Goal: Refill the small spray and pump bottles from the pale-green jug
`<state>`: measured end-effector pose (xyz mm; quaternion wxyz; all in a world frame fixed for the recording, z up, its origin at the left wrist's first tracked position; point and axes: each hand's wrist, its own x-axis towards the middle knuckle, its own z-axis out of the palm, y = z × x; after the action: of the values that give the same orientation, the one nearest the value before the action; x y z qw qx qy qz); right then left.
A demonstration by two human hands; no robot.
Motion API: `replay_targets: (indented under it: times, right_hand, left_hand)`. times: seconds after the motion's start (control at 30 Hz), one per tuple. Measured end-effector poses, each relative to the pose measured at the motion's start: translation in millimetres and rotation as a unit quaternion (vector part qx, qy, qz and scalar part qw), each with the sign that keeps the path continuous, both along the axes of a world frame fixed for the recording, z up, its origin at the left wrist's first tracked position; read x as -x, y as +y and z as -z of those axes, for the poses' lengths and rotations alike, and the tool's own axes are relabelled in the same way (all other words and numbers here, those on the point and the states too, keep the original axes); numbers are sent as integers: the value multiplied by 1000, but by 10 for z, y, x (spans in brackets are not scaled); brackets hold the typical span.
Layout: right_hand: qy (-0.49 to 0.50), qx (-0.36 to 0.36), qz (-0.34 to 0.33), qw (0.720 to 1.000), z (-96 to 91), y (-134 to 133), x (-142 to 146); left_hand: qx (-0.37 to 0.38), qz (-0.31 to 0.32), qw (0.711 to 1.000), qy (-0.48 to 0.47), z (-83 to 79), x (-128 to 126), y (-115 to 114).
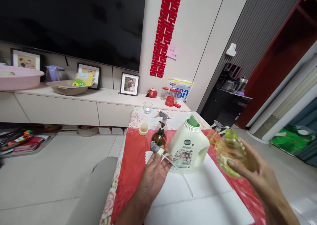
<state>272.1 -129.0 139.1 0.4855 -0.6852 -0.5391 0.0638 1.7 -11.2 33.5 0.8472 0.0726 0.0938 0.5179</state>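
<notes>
Between the fingertips of my left hand (153,175) is a grey spray head (156,148) with a pale collar. Its long clear tube slants down to the right over white paper. My right hand (260,177) is wrapped round a see-through yellow-green bottle (229,149) whose neck has no top on it. The bottle is raised above the right side of the table. Between the hands stands a large pale green detergent jug (189,149), with a green spout (193,121) showing at its mouth. Just behind the spray head is a brown pump bottle (159,137).
On the red-covered table (131,169) are a pale cap (143,129), a clear spray bottle (163,116), a glass cup (147,108) and another spray bottle (214,134) at right. White paper (193,202) lies in front. A low cabinet (119,114) with framed photos stands behind.
</notes>
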Motion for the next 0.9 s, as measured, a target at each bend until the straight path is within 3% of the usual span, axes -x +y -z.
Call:
replay_targets:
  times: [0.07, 0.13, 0.3, 0.53, 0.77, 0.9]
  right_hand:
    - [-142, -10, 20, 990, -320, 163, 57]
    - [-282, -37, 16, 959, -562, 326, 97]
    - [-498, -45, -8, 866, -832, 654, 57]
    - [-619, -40, -35, 784, -996, 816, 122]
    - [-694, -23, -34, 719, -1152, 882, 312]
    - [-717, -22, -27, 696, -1233, 907, 394]
  left_hand:
    - [0, 6, 1000, 4, -2, 4, -21]
    - [4, 12, 1000, 12, -9, 10, -41]
    - [4, 23, 999, 26, -24, 15, -65]
    - [4, 28, 999, 30, -28, 30, -42]
    - [2, 32, 999, 27, -40, 38, -33]
    - [6, 34, 999, 27, -38, 42, -42]
